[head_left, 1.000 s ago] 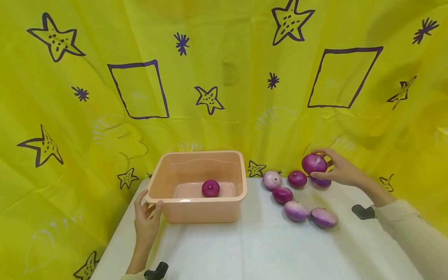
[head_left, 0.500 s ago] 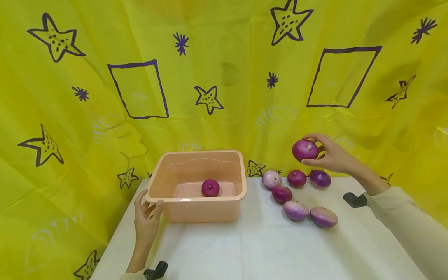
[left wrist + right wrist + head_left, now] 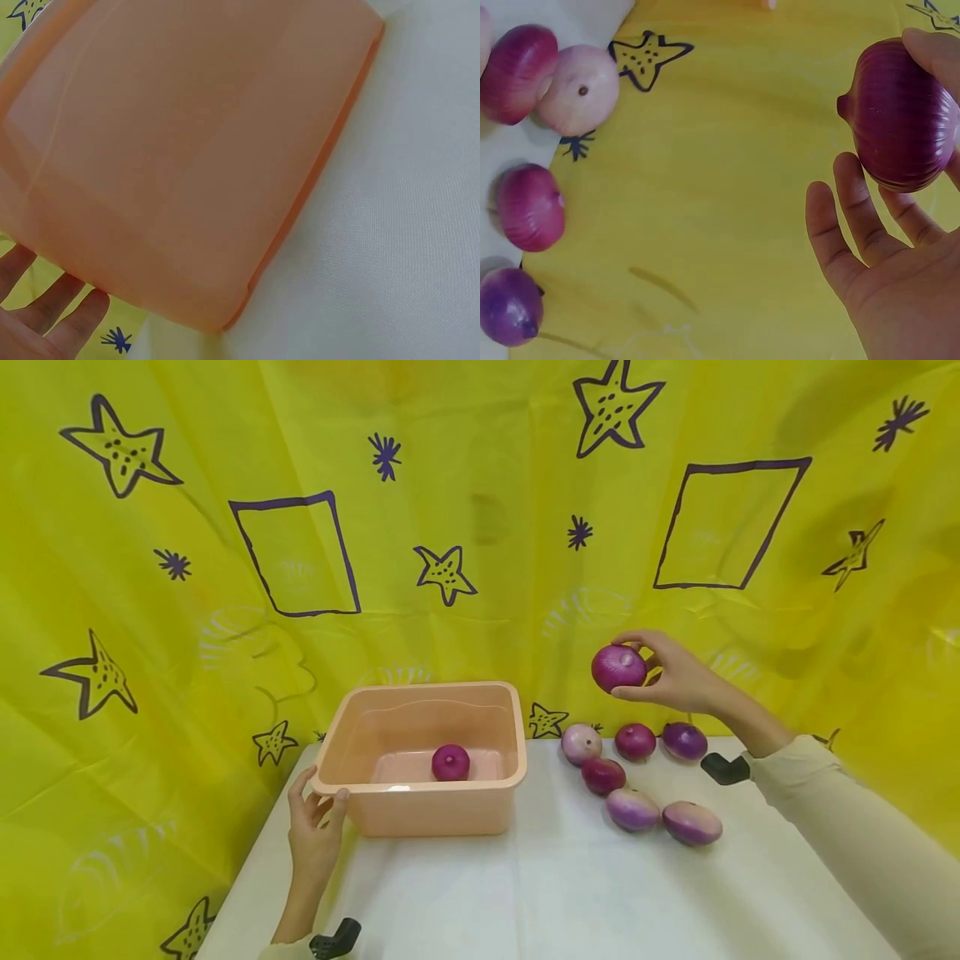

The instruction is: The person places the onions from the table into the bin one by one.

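My right hand (image 3: 673,678) holds a purple-red onion (image 3: 617,668) in the air, above and behind the table's back edge. In the right wrist view, the thumb lies over the top of the held onion (image 3: 896,112) and fingers support it from below. At the left, my left hand (image 3: 315,839) grips the front left corner of a peach plastic tub (image 3: 431,814), thumb at the front rim and fingers along the side. Inside the tub sits one magenta onion (image 3: 451,762). The left wrist view shows fingers (image 3: 82,315) against the tub's wall (image 3: 195,150).
Several more onions lie on the white table to the right of the tub, among them a pale onion (image 3: 581,744), a dark purple onion (image 3: 684,741) and a two-toned onion (image 3: 692,823). A yellow patterned curtain (image 3: 495,635) hangs right behind the table.
My right hand has lifted the onion from beside the dark purple one and carried it up and to the left. My left hand and the tub have stayed in place.
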Tool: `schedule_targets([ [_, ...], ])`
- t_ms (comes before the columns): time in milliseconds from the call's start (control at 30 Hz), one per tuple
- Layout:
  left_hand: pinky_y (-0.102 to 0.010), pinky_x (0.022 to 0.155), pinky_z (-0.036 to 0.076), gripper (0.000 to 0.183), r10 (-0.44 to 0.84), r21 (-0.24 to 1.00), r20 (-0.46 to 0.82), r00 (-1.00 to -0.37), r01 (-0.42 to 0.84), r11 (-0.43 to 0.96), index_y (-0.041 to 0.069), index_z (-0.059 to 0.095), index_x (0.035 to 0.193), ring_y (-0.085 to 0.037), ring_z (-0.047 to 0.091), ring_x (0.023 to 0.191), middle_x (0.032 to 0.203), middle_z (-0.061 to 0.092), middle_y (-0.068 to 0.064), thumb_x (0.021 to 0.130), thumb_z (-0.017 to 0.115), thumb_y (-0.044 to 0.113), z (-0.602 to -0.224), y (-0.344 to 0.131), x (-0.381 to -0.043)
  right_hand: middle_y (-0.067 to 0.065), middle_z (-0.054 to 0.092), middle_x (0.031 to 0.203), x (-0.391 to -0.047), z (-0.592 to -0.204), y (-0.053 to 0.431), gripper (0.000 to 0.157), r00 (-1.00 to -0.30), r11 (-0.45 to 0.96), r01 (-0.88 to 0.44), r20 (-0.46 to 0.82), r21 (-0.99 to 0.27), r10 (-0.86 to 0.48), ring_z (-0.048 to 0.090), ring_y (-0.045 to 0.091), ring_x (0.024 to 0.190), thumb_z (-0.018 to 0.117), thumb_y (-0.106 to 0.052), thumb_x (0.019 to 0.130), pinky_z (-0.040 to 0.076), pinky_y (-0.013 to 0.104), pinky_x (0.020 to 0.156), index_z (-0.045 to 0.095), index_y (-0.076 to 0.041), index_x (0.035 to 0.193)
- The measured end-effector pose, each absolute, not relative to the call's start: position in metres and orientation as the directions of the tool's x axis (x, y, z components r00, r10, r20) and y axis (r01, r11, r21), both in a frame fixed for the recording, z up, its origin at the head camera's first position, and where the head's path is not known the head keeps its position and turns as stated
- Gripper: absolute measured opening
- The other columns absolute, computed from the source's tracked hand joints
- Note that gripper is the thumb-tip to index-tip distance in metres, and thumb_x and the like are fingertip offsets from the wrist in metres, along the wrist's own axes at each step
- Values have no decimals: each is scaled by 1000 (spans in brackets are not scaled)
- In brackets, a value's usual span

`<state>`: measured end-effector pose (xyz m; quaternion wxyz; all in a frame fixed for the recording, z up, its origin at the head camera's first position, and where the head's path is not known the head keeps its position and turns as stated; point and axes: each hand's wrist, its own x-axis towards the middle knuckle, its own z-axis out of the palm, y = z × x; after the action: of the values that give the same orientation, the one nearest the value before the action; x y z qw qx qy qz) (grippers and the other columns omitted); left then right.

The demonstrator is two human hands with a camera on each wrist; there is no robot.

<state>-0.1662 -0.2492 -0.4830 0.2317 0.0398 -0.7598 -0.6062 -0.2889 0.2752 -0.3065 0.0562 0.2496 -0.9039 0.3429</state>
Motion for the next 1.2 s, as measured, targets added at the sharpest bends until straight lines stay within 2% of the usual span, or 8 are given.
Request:
schedule_targets([
  [200, -5, 81, 47, 69, -340, 940, 302, -891, 219, 261, 19, 25, 159, -46, 52, 127, 161, 37, -21, 102, 64, 17, -482, -250, -165, 10, 51, 134, -294, -301, 253, 69, -846, 616, -526, 283, -587, -453, 62, 30, 103, 86, -26, 85, 56, 27, 81, 50, -16, 143],
  [467, -5, 80, 47, 69, -339, 937, 307, -889, 221, 269, 18, 25, 159, -45, 53, 127, 160, 39, -22, 103, 64, 17, -485, -250, -166, 13, 51, 131, -303, -299, 219, 69, -809, 574, -567, 266, -591, -525, 63, 32, 101, 85, -30, 86, 59, 39, 82, 49, -14, 142],
  [633, -5, 80, 48, 69, -340, 933, 314, -886, 222, 283, 18, 25, 160, -44, 54, 124, 159, 39, -23, 103, 63, 16, -485, -250, -166, 12, 51, 129, -310, -298, 190, 70, -787, 542, -581, 250, -607, -564, 63, 31, 102, 86, -29, 84, 60, 37, 81, 49, -15, 142],
  [933, -7, 83, 49, 65, -366, 931, 308, -878, 198, 308, 22, 28, 159, -26, 55, 117, 157, 45, -18, 103, 63, 20, -488, -250, -166, 13, 54, 127, -321, -306, 135, 71, -747, 476, -605, 249, -639, -616, 64, 32, 102, 87, -26, 82, 59, 37, 84, 51, -13, 141],
  [1200, -7, 84, 47, 65, -367, 922, 334, -868, 220, 317, 21, 29, 158, -31, 56, 118, 156, 45, -19, 103, 63, 18, -488, -248, -167, 13, 56, 126, -328, -323, 91, 68, -708, 408, -616, 248, -674, -661, 62, 28, 103, 89, -20, 81, 58, 33, 87, 54, -10, 138],
])
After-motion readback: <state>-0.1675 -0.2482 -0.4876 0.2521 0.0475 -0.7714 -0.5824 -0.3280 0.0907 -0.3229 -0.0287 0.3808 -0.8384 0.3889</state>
